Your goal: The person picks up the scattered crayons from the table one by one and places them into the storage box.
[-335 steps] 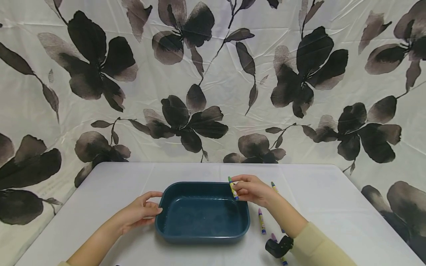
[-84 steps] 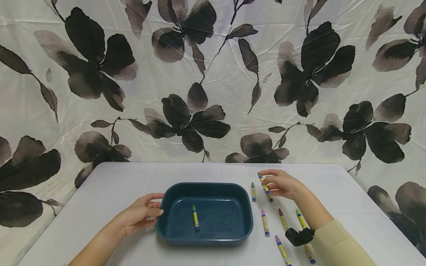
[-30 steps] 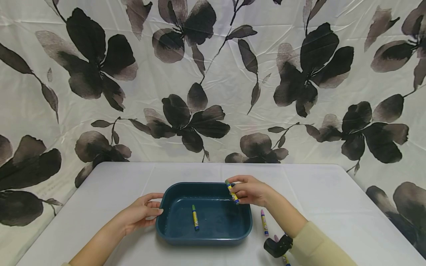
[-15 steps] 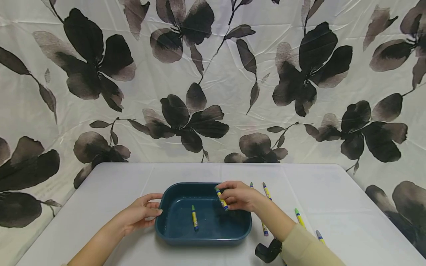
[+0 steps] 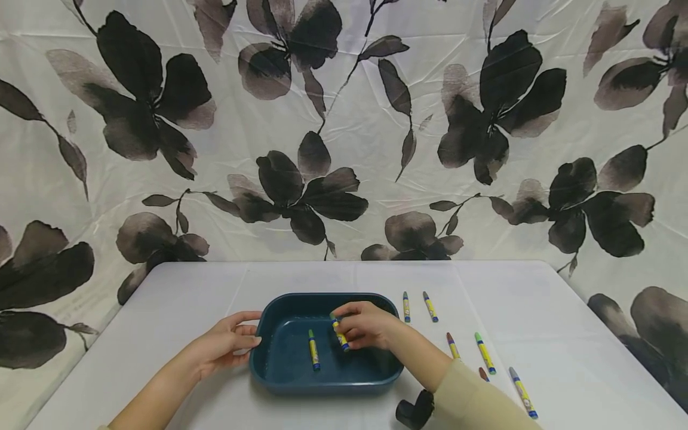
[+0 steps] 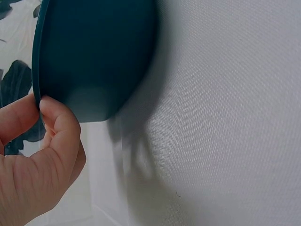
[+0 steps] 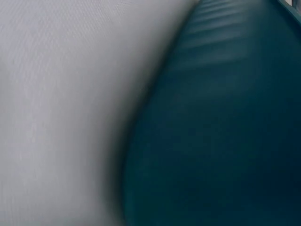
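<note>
In the head view a dark teal rectangular dish [image 5: 328, 387] stands on the white table. My left hand [image 5: 228, 341] pinches its left rim between thumb and finger; the left wrist view shows the hand [image 6: 44, 155] at that rim too. Over the dish's inside, my right hand [image 5: 365, 326] grips a yellow-and-blue wrapped crayon [image 5: 340, 333], tilted, with a dark greenish tip. Whether it touches the dish floor I cannot tell. To its left, a green-tipped crayon [image 5: 314, 351] lies in the dish. The right wrist view has only the dish's outer wall [image 7: 211, 132], without the hand.
Several crayons lie right of the dish, among them a grey-green one [image 5: 406, 307], a brown-red one [image 5: 453, 346], a light green one [image 5: 485, 353] and a grey-blue one [image 5: 522, 392]. A black wrist device [image 5: 415, 411] hangs beneath the right sleeve. Floral cloth [image 5: 344, 131] hangs behind.
The right hand picked up a crayon right of the dish and carried it left and down into the dish. The green crayon it held earliest now lies inside. The left hand stayed.
</note>
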A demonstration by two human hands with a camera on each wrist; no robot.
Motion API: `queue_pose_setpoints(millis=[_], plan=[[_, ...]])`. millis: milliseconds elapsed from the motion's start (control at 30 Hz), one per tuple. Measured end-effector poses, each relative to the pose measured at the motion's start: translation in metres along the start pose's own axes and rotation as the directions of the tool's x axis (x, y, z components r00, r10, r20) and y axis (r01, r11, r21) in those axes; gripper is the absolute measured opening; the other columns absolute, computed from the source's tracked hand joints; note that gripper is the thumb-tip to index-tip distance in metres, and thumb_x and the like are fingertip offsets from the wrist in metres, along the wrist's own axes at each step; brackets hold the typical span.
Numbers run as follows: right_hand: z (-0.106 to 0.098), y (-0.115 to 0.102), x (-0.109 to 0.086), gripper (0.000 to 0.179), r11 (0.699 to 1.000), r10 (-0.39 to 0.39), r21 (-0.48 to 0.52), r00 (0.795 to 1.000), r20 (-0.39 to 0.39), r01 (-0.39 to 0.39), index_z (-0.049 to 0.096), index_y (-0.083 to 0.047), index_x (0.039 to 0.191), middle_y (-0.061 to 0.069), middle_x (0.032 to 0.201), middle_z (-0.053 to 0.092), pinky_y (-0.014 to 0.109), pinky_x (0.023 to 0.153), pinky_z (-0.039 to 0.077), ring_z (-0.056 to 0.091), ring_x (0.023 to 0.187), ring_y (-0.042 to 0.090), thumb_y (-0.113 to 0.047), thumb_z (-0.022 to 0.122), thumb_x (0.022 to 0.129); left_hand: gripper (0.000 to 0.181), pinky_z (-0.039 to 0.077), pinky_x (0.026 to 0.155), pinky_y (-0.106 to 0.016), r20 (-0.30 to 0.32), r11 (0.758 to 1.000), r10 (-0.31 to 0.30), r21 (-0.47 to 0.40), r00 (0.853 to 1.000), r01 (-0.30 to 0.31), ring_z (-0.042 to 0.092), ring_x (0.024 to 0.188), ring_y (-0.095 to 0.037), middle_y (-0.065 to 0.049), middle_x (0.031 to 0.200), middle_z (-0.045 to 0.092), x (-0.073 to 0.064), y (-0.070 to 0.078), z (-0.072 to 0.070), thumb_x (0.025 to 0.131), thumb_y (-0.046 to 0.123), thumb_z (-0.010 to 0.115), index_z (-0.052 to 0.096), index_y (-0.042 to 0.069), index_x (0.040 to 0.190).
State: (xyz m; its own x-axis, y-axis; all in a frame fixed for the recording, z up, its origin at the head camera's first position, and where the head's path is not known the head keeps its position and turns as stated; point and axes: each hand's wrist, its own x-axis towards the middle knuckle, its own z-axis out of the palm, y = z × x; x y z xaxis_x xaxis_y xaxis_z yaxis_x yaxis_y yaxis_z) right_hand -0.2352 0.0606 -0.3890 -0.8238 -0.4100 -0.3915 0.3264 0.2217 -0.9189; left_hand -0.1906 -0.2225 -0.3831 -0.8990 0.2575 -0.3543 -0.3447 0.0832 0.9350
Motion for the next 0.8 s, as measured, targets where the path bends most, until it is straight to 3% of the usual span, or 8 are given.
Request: queue_pose_setpoints(millis=[333,800], plan=[[0.019,0.007,0.008,0.034,0.998,0.051,-0.034,0.998,-0.022,-0.052,0.058,-0.003,0.112,0.003,0.068,0.054,0.019,0.047,0.046,0.049,0.055,0.01,0.002,0.064,0.079,0.067,0.046,0.065,-0.022,0.014,1.0,0.007,-0.019,1.0,-0.007,0.052,0.076,-0.012,-0.004,0.092,0.048,-0.001,0.0,-0.001,0.086,-0.002,0.06,0.021,-0.004,0.142],[0.031,0.007,0.018,0.027,0.985,0.079,-0.141,0.99,-0.117,-0.095,0.06,-0.004,0.104,0.007,0.069,0.057,0.02,0.044,0.047,0.051,0.051,0.011,0.002,0.067,0.079,0.067,0.046,0.064,-0.023,-0.003,1.0,0.011,-0.014,1.0,-0.011,0.051,0.076,-0.013,-0.005,0.093,0.048,-0.001,-0.002,-0.001,0.086,-0.002,0.06,0.022,-0.003,0.142]])
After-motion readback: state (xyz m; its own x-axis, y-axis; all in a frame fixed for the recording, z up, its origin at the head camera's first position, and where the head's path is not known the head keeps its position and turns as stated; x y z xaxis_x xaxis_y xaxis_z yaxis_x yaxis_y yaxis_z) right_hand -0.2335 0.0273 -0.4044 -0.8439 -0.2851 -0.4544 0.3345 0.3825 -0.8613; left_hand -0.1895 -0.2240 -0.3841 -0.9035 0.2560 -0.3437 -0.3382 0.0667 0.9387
